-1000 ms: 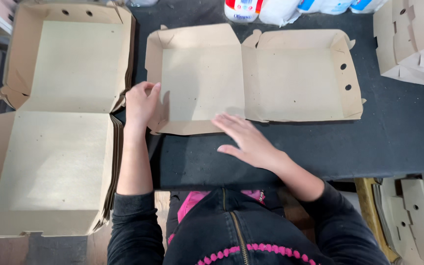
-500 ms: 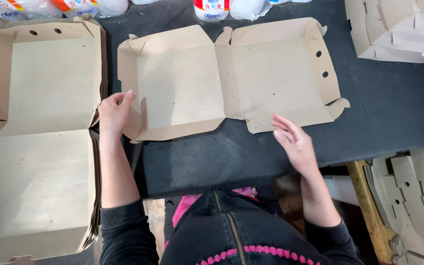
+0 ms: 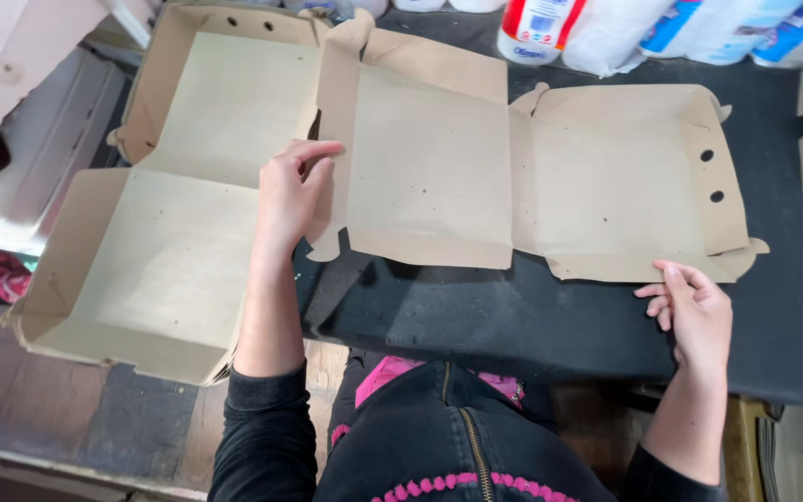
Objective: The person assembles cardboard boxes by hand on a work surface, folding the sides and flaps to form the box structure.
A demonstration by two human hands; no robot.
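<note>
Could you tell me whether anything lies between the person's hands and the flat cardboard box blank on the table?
Nothing visible does: the left hand and right hand already touch the cardboard box blank.

Both forearms are seen bare, with dark, near-black sleeves pushed up toward the elbows above the left hand [image 3: 287, 193] and the right hand [image 3: 694, 311]. A dark zip-front top is worn, with a metal zipper running down the centre and a row of pink stitched dots near the hem. Bright pink fabric is visible at the neckline.
</note>
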